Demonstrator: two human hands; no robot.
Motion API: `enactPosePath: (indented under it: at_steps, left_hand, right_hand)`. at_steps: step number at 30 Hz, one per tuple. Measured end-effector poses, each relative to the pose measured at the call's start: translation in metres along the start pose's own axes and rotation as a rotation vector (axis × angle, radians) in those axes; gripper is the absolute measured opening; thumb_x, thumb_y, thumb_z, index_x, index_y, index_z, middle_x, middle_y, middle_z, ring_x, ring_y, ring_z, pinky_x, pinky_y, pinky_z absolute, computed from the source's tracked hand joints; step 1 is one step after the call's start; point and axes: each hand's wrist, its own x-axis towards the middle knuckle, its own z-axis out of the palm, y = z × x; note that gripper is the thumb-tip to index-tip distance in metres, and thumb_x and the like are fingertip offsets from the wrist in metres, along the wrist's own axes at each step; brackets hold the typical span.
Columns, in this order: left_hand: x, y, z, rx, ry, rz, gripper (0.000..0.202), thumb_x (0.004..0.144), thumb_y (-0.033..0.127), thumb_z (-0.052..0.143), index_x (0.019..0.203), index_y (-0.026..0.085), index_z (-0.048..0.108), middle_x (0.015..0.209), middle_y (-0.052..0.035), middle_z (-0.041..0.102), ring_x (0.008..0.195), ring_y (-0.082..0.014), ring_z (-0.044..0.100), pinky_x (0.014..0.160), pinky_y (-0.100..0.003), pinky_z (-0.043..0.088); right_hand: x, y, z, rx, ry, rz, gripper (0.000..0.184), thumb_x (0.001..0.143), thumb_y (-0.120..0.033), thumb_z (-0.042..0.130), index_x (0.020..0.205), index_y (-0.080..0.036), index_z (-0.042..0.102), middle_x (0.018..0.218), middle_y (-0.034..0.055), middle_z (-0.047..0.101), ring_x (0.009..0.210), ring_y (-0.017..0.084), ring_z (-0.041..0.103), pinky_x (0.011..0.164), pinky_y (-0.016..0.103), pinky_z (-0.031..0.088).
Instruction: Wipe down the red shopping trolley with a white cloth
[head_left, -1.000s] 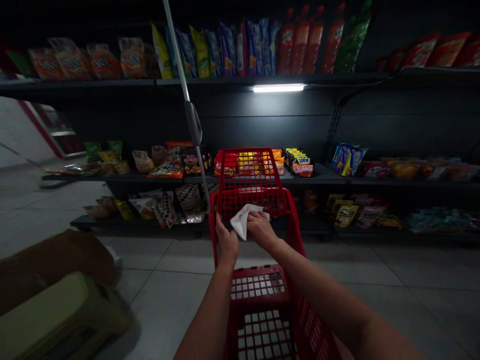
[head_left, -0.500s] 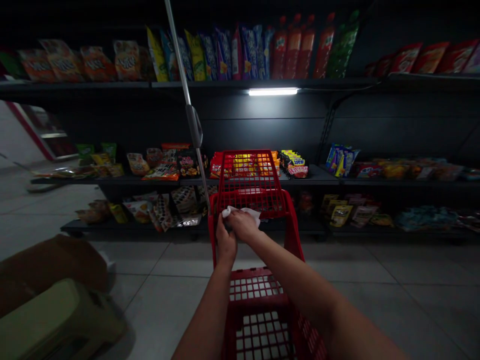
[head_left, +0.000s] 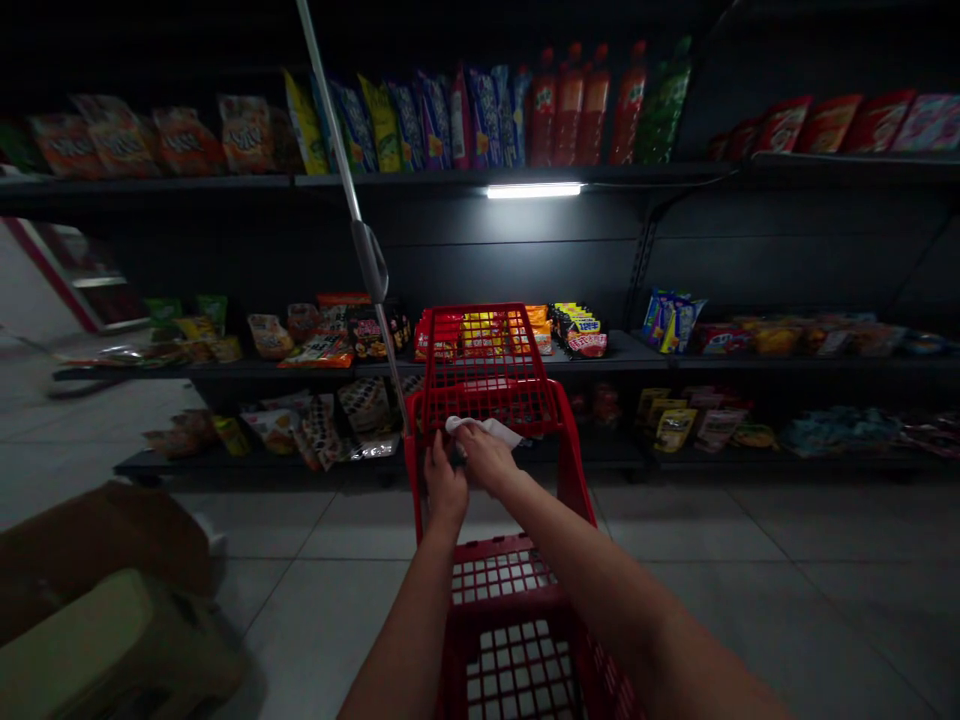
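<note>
right hand (head_left: 486, 460) and cloth (head_left: 505, 433) shifted left since first frame, now close beside left hand (head_left: 447, 488), near far left corner of cart (head_left: 574, 465). right fingers hold cloth; left fingers, can't tell.

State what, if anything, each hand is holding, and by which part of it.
The right hand holds the white cloth by its middle; whether the left hand grips anything cannot be told.
</note>
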Motion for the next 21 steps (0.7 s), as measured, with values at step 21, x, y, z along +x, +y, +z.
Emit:
enactPosePath:
  at_steps: [21]
  left_hand:
    - [-0.003,-0.001,-0.008,0.131,-0.015,0.056,0.079,0.072,0.002,0.047,0.149,0.016,0.037,0.135,-0.0110,0.064,0.145,-0.0262,0.035,0.122,-0.052,0.021]
  right_hand:
    - [-0.018,0.054,-0.023,0.221,0.139,0.082,0.033,0.085,-0.017,0.056,0.114,-0.024,0.069,0.133,0.0039,0.059,0.117,0.019,0.060,0.097,0.027,0.048]
